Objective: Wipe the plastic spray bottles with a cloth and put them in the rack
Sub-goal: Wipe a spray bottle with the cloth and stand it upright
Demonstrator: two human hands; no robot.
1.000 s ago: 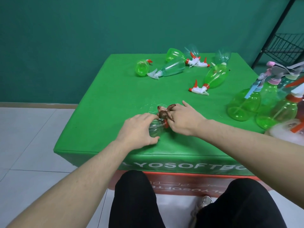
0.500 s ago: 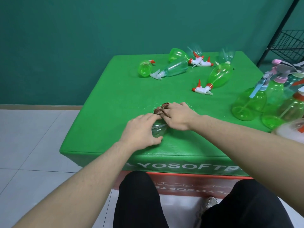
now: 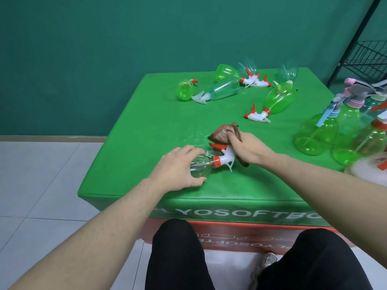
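A clear spray bottle [image 3: 202, 167] with a white and orange trigger head lies on its side near the front of the green table [image 3: 146, 130]. My left hand [image 3: 178, 166] grips its body. My right hand [image 3: 248, 147] holds a brown cloth [image 3: 223, 135] bunched against the trigger head. Several more bottles lie on the table's far side, among them a green one [image 3: 279, 99] with an orange and white head and a clear one [image 3: 224, 90]. The black wire rack [image 3: 368, 57] stands at the far right.
Several upright green bottles [image 3: 316, 132] with blue, pink and orange heads crowd the right edge of the table. A small green bottle [image 3: 185, 91] lies at the far left of the group. White floor tiles lie to the left.
My right hand has slid with the cloth off the bottle's neck toward the right, uncovering the white and orange trigger head. My left hand still grips the body.
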